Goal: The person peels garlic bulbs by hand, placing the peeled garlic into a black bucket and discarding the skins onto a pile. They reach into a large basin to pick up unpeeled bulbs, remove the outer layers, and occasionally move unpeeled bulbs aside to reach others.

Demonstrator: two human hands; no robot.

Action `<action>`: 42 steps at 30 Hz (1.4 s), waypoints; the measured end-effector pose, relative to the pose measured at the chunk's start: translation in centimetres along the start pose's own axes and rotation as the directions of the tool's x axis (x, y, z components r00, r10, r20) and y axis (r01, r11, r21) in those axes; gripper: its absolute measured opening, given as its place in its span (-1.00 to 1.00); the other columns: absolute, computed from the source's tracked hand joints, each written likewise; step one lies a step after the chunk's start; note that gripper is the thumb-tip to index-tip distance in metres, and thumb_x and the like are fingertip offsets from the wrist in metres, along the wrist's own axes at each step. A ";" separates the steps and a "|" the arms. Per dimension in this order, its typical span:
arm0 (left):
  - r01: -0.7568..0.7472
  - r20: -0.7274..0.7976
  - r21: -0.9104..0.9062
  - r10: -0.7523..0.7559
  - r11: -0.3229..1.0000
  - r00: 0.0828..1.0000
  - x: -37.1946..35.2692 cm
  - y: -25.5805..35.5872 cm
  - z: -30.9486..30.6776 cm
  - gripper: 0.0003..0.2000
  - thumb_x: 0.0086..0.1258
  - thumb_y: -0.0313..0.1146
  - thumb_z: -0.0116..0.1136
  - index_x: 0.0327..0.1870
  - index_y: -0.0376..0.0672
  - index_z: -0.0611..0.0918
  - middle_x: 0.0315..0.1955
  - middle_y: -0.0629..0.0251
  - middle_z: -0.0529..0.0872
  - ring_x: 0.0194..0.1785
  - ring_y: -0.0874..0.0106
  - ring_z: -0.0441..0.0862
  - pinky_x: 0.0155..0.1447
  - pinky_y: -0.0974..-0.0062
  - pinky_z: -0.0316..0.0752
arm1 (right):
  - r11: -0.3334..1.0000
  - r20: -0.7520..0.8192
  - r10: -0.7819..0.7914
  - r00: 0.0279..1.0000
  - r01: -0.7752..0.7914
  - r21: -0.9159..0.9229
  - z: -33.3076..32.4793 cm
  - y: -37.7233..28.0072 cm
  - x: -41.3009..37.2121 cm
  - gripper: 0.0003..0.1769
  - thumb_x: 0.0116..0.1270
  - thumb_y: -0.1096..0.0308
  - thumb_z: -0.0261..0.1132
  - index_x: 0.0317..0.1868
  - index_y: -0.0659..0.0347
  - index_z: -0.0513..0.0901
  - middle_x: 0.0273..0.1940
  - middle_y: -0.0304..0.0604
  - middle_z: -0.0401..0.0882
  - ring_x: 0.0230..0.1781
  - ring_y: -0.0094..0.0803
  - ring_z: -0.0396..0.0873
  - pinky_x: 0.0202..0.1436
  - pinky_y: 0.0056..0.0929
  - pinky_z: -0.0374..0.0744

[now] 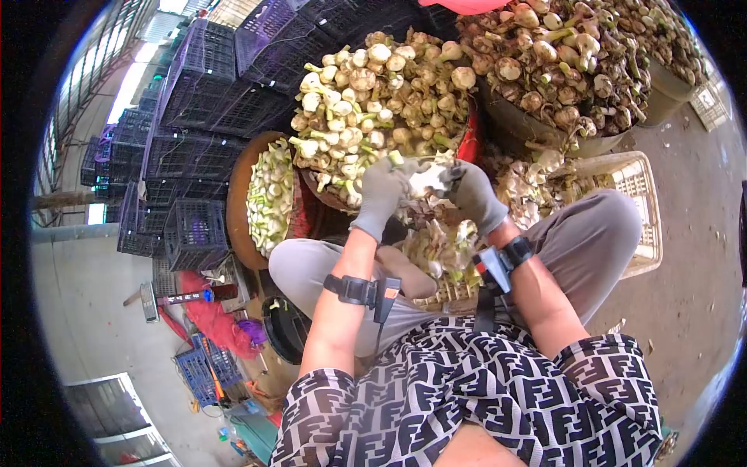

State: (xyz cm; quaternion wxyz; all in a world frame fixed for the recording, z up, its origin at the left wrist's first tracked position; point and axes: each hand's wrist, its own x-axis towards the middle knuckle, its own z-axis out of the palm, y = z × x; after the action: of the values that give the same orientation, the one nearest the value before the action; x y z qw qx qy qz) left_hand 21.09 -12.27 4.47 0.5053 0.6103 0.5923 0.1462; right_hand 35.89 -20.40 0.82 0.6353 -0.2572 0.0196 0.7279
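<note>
Both my hands wear grey gloves and meet in front of my lap. My left hand (382, 189) is closed on a garlic bulb (425, 180), whose green stem end shows above the fingers. On the bulb's other side is my right hand (473, 194), fingers closed around something dark that I cannot make out. Just beyond them a large tub is heaped with pale garlic bulbs (362, 78). Below the hands, loose peelings and stalks (440, 249) lie over a crate.
Trimmed green-white pieces fill a brown bowl (240, 210) at the left. Dark crates (202, 101) are stacked behind it. Uncleaned garlic (556, 66) is piled in a tub at the upper right, above a cream crate (646, 210). A black basin (285, 331) sits beside my left knee.
</note>
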 end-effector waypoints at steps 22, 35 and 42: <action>-0.071 -0.105 -0.832 -0.030 0.550 0.994 0.9 -0.9 0.1 -0.82 0.33 -0.23 0.05 -0.25 -0.14 0.57 -0.45 0.42 0.60 -0.38 0.53 0.53 -0.36 0.56 0.45 | 0.461 0.251 -0.676 0.693 0.663 -0.589 2.0 -2.4 -2.8 -0.81 -0.01 0.55 0.29 -0.33 0.27 0.51 -0.44 -0.36 0.51 -0.46 -0.67 0.41 -0.34 -0.68 0.45; -0.195 -0.372 -0.594 -0.052 0.780 0.927 0.3 -1.5 3.6 -0.80 0.15 -0.40 0.28 -0.26 -0.29 0.58 -0.36 0.31 0.63 -0.31 0.53 0.55 -0.18 0.62 0.47 | 0.111 0.264 -0.620 0.739 0.415 -0.903 0.5 1.3 0.8 -0.57 -0.06 0.25 0.42 -0.21 0.27 0.51 -0.27 0.11 0.52 -0.16 -0.01 0.50 -0.11 -0.31 0.46; -0.090 -0.131 -0.721 -0.008 0.687 0.991 0.0 -2.1 3.1 -0.84 0.27 -0.33 0.14 -0.23 -0.21 0.57 -0.38 0.38 0.63 -0.40 0.56 0.54 -0.36 0.65 0.46 | 0.733 0.059 -0.500 0.864 0.458 -0.503 -0.6 1.0 1.7 -0.82 0.15 0.50 0.23 -0.21 0.32 0.53 -0.36 -0.22 0.59 -0.46 -0.43 0.51 -0.37 -0.48 0.49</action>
State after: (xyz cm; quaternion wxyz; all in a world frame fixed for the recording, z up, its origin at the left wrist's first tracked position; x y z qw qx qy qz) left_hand 22.30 -14.13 1.46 0.6641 0.3640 0.5026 0.4170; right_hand 35.11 -19.27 -0.71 0.7109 -0.4379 -0.2114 0.5082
